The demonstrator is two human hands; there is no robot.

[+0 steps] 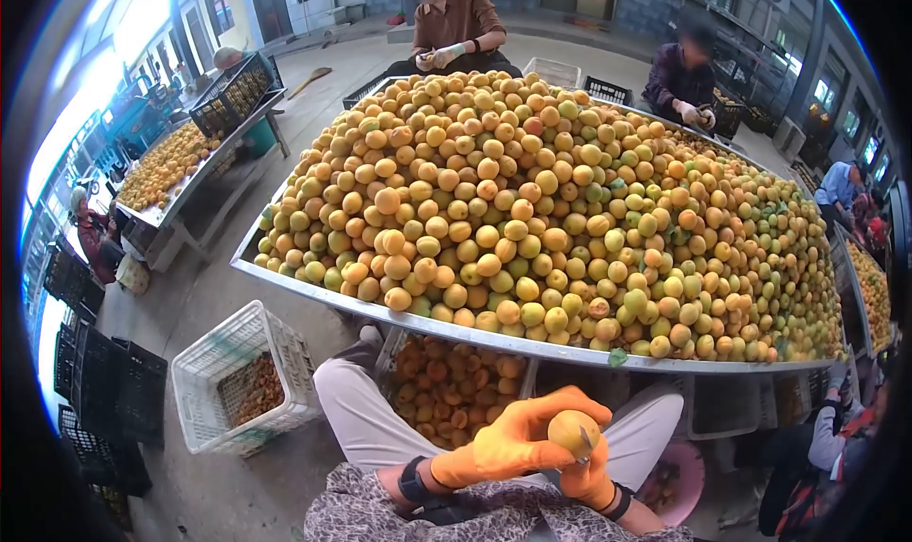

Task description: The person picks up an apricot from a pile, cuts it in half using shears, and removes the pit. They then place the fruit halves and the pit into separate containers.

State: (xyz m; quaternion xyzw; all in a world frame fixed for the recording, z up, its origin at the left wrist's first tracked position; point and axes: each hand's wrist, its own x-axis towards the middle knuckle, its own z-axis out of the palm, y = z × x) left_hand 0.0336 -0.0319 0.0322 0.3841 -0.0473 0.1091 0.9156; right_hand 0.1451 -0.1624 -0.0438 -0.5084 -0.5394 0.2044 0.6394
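Both of my hands wear orange gloves and meet above my lap. My left hand (pixel 513 439) has its fingers wrapped round a yellow-orange apricot (pixel 573 432). Just below the fruit, my right hand (pixel 589 480) is closed, with a small metal blade (pixel 585 439) showing against the apricot's lower right side. The blade's handle is hidden. Beyond my knees, a metal-edged table (pixel 456 331) bears a large heap of whole apricots (pixel 532 209). A crate of split apricots (pixel 453 385) stands under its edge, between my legs.
A white crate (pixel 195 404) with pits stands at the left. Below my right knee is a pink basin (pixel 689 485). Black crates (pixel 109 376) are stacked farther left. Two people in gloves sit across the table, and another person (pixel 841 437) is close at the right.
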